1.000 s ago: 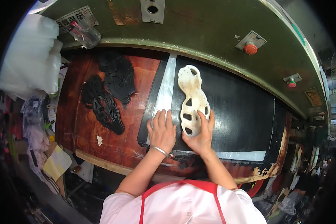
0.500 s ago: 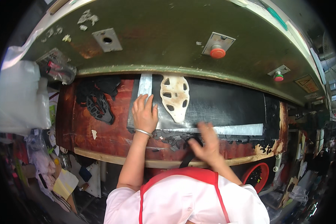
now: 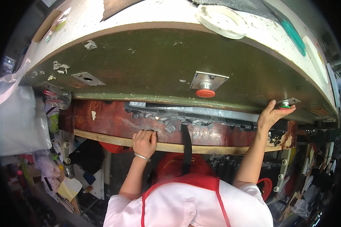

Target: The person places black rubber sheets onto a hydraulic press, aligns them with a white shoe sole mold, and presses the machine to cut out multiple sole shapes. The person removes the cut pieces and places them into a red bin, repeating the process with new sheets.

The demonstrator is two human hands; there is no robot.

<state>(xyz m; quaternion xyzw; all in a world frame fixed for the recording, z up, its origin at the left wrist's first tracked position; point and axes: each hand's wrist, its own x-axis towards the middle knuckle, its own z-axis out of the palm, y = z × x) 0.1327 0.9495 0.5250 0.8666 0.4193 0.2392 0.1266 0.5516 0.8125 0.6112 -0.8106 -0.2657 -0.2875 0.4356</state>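
You are in a workshop of the industrial kind: a big green machine housing bearing a red mushroom button and a green button spans your scuffed red-brown surface, dark offcuts lie scattered there, bulky plastic packaging crowds your left, and you wear a red apron.

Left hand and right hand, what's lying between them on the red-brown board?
In the head view, small grey scraps lie scattered on the red-brown board between the left hand and right hand, and a black strap crosses its wooden front edge.
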